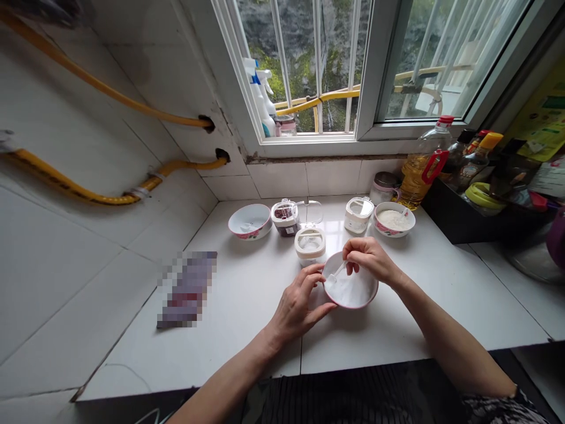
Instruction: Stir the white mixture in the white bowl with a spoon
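Note:
In the head view, my left hand [299, 301] grips the left side of a bowl [354, 307] with a reddish rim, its thumb low and its fingers near the top edge. White grains or powder [354, 290] lie inside; I cannot tell which kind. My right hand [367, 259] reaches over the far rim, pinching a small white spoon [339, 271] whose head dips to the powder at the bowl's left side. Just behind the bowl stands a clear jar [310, 254] with a cream-coloured top and pale contents, partly hidden by my left hand.
Behind are a floral bowl [260, 234], a jar of dark red contents [285, 227] with its lid open, another jar [356, 222] and a bowl of pale grains [394, 220]. An oil bottle [415, 174] and black condiment box [450, 218] stand right. A blurred packet [189, 291] lies left.

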Demonstrator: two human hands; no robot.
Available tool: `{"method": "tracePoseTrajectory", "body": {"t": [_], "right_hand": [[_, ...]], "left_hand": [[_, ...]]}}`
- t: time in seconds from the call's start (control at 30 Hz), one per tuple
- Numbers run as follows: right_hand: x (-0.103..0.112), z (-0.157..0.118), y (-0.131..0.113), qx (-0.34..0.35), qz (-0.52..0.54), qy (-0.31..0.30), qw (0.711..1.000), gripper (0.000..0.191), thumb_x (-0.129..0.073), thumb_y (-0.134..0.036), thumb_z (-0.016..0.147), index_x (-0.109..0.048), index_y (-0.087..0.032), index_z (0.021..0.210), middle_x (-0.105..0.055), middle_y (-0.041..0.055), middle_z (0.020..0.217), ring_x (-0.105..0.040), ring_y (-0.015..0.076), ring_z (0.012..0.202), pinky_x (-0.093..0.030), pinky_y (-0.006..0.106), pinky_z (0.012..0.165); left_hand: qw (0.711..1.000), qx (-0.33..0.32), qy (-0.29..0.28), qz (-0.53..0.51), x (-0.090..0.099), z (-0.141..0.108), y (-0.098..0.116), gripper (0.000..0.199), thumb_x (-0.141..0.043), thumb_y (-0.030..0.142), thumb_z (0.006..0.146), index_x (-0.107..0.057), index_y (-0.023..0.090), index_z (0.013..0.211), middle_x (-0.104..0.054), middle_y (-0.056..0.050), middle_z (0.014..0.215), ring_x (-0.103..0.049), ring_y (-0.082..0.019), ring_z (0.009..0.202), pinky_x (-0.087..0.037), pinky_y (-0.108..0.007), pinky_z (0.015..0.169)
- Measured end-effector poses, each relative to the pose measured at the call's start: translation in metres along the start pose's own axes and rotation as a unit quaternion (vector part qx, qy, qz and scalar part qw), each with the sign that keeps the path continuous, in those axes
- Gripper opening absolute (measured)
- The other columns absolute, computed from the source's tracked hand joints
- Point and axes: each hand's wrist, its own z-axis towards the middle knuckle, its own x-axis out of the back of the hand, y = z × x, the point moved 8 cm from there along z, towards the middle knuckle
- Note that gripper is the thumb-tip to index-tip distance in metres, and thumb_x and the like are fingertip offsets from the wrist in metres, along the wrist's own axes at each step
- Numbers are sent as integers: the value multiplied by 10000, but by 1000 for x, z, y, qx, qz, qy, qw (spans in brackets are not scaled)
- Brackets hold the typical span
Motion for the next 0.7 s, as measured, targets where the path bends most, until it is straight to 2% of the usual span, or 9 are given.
{"method": "tracePoseTrajectory", "body": {"t": [0.2, 0.43, 0.6, 0.7], "right_hand": [[20, 4, 6, -45, 41, 50, 997, 118, -507, -221, 577, -610, -165, 589, -614, 6, 437, -479, 105, 403, -349, 201, 410], [24, 7, 15, -78, 72, 66, 992, 110, -518, -227, 552, -609, -164, 549, -608, 23, 411, -462, 109, 376, -330, 213, 398], [33, 11, 19, -78, 132, 82, 985, 84, -544, -213, 546, -608, -158, 548, -599, 29, 419, -503, 126, 408, -354, 234, 435], [34, 12, 16, -49, 164, 98, 980, 78, -597, -227, 601, -620, -160, 631, -631, 30, 489, -559, 142, 487, -409, 249, 495]], "left_hand": [[1000, 1, -2, -5, 0, 1, 0, 342, -682, 385, 874, -479, 214, 1088, -566, -159, 1264, -615, -289, 1156, -599, -428, 853], [1000, -10, 3, 6, 1, 2, 2, 327, -655, 402, 893, -488, 205, 1094, -572, -165, 1248, -621, -285, 1145, -602, -421, 845], [1000, -15, 7, 12, 1, 2, 4, 311, -646, 406, 897, -490, 205, 1077, -574, -166, 1245, -624, -283, 1146, -603, -414, 845], [1000, -17, 8, 16, 1, 2, 4, 310, -646, 406, 897, -490, 204, 1072, -577, -170, 1245, -622, -286, 1153, -601, -417, 854]]}}
